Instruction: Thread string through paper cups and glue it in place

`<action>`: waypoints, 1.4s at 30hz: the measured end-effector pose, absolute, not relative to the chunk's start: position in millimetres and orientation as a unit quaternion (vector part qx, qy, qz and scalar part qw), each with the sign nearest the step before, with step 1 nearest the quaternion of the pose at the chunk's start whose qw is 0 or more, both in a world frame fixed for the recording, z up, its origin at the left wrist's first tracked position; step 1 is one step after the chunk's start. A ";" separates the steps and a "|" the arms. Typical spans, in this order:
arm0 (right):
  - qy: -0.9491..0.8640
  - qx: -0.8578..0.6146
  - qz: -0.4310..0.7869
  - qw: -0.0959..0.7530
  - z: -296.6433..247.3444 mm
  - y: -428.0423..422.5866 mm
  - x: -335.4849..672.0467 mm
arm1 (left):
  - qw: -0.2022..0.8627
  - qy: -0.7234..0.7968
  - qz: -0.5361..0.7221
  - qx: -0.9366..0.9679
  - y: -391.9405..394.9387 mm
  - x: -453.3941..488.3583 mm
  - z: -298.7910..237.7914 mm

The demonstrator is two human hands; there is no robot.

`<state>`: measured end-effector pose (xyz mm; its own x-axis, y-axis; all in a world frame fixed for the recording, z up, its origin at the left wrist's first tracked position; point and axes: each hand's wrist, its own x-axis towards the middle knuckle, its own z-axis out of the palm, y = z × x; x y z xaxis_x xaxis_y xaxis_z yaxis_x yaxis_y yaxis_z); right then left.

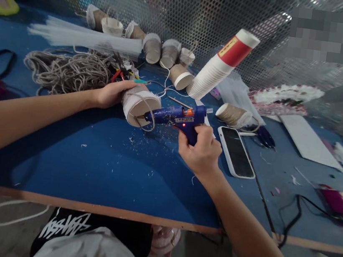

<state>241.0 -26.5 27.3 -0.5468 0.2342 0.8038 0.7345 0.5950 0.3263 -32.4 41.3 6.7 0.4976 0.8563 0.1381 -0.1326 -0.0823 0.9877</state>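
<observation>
Right hand, centre frame, fist closed round glue gun grip, nozzle aimed left at paper cup rim; left hand clamped cup on its side, probably steadying it for nozzle; phone lay right of gun; cup stack leaned upper right

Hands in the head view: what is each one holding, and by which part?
Right hand holds the blue glue gun by its handle; left hand holds the paper cup by its side wall.

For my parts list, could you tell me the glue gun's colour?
The glue gun is blue; head view.
</observation>
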 end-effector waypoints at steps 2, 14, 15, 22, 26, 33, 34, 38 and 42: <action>-0.812 -0.303 -0.338 0.367 27.3 -26.4 242.1 | 0.608 0.296 0.412 0.611 41.4 -32.4 6.4; -0.810 -0.297 -0.319 0.392 31.9 -28.4 241.0 | 0.618 0.302 0.398 0.607 40.0 -32.1 7.5; -0.810 -0.298 -0.311 0.397 32.1 -28.6 240.1 | 0.618 0.301 0.398 0.607 39.7 -31.8 7.8; -0.805 -0.326 -0.315 0.383 29.9 -27.9 238.9 | 0.595 0.302 0.384 0.638 41.5 -33.5 5.6; -0.810 -0.321 -0.329 0.363 28.0 -27.2 240.9 | 0.601 0.303 0.402 0.621 41.8 -33.2 5.1; -0.813 -0.298 -0.330 0.376 30.6 -29.0 241.7 | 0.603 0.290 0.412 0.619 41.5 -32.2 6.4; -0.811 -0.301 -0.335 0.373 31.1 -29.2 241.7 | 0.601 0.290 0.411 0.621 41.6 -32.3 6.3; -0.808 -0.301 -0.345 0.369 32.4 -29.4 241.7 | 0.601 0.299 0.406 0.620 42.0 -32.4 5.3; -0.806 -0.296 -0.343 0.381 32.6 -29.4 241.0 | 0.610 0.304 0.411 0.606 41.9 -32.2 5.3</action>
